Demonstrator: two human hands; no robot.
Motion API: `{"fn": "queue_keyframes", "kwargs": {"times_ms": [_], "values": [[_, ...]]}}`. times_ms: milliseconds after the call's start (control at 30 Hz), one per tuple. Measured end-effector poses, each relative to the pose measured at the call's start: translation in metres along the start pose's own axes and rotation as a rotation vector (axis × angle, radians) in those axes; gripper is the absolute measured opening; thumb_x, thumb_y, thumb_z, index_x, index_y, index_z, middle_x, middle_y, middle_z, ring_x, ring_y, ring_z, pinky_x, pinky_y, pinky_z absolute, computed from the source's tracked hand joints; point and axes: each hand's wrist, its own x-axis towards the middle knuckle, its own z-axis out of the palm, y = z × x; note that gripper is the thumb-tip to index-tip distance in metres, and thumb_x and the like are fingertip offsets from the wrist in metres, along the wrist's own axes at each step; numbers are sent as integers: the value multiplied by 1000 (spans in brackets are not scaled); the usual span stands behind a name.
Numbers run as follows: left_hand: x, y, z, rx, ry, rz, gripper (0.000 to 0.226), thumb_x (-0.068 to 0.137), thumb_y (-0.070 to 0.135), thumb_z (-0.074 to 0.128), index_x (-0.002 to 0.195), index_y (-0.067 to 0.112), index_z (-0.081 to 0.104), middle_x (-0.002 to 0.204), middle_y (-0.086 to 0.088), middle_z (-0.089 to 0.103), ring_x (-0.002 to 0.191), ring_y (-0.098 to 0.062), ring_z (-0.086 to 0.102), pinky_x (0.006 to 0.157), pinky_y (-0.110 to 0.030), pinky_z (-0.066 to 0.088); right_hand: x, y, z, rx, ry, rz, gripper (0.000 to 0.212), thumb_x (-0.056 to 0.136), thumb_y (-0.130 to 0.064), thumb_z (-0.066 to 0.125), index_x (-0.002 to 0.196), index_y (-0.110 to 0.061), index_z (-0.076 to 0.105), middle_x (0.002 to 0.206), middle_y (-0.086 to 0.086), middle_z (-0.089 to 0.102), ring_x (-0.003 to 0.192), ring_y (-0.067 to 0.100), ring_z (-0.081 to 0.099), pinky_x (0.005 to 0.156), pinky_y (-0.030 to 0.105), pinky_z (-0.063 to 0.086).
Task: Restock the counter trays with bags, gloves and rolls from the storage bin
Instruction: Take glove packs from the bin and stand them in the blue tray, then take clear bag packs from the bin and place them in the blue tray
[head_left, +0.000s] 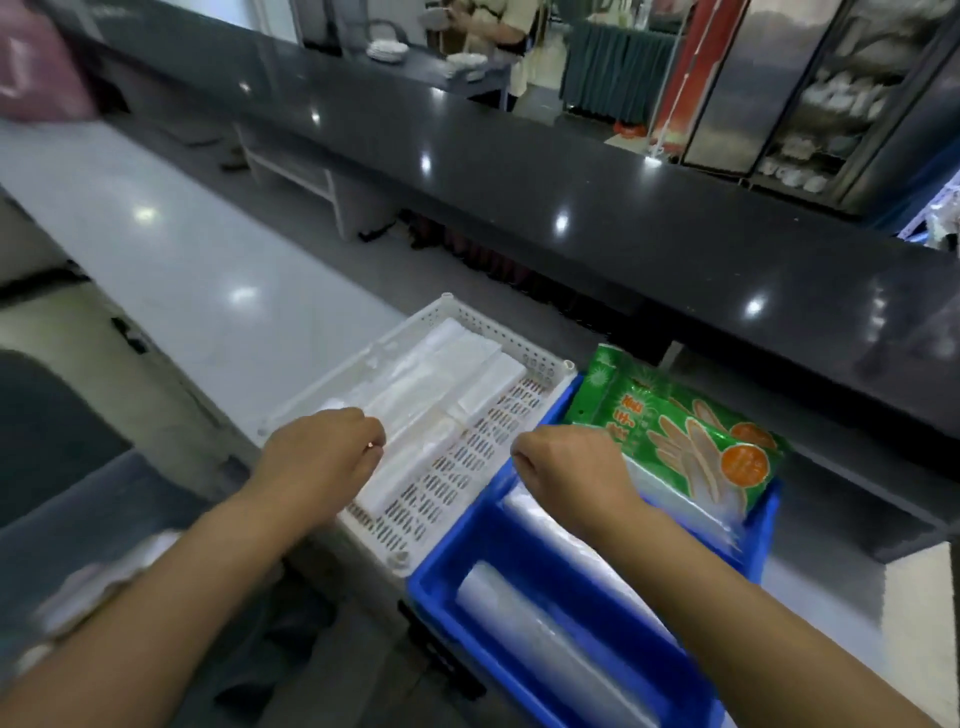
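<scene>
With the left hand (323, 448) curled over the folded bags (467, 374) in the white tray (498, 331) and the right hand (567, 463) curled above the blue tray (519, 540), their hold hidden, a careless tug could knock the propped glove pack (675, 415) off its rim.

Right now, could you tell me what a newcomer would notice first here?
The green glove pack stands out, lying across the far end of the blue bin on the right. Left of it sits a white tray holding white bags. The left hand is over the tray and the right hand over the bin, both curled.
</scene>
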Motion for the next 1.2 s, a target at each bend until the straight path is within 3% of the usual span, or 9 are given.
{"fn": "queue_keyframes", "kwargs": {"times_ms": [100,267,433,600,733,1067,1200], "values": [[-46,-51,-12,-60,33,-116,17,90,29,49,97,24,64,97,2,64,92,-22,59,74,-36,49,21,-47,0,13,9,-104,15,85,-14,47,74,-14,57,72,4,61,65,28,56,51,31,37],[-134,-148,-24,-73,102,-321,14,89,26,52,87,23,66,90,2,67,83,-22,61,61,-34,47,53,-165,2,-27,45,-252,23,88,-21,42,78,-17,62,73,1,62,67,25,58,46,26,24],[-223,-258,-21,-55,51,-531,15,89,27,51,89,24,66,93,2,66,89,-22,60,64,-32,44,77,-300,12,99,-2,-387,14,84,-18,53,73,-15,62,68,2,61,61,29,59,49,29,38],[-296,-335,-14,-50,15,-651,15,89,30,50,88,29,64,90,6,64,79,-17,59,60,-27,43,92,-401,45,206,-70,-425,22,89,-23,49,74,-14,62,72,9,64,64,32,59,51,34,39],[-327,-371,-4,-109,-15,-733,16,91,31,48,87,30,64,82,7,63,69,-14,57,61,-28,51,107,-435,85,151,-165,-420,24,91,-27,45,81,-14,62,79,9,68,72,32,62,57,36,43],[-314,-426,68,-113,-222,-783,19,92,30,43,93,27,62,91,2,65,79,-19,60,58,-27,43,191,-455,222,122,-447,-381,22,91,-24,47,88,-12,66,89,12,71,78,33,64,57,30,41],[-289,-446,104,-133,-291,-856,20,92,29,44,94,25,63,89,3,65,76,-17,60,61,-26,47,241,-465,291,155,-674,-339,23,93,-22,45,101,-12,64,102,13,70,90,31,64,71,32,49]]}}
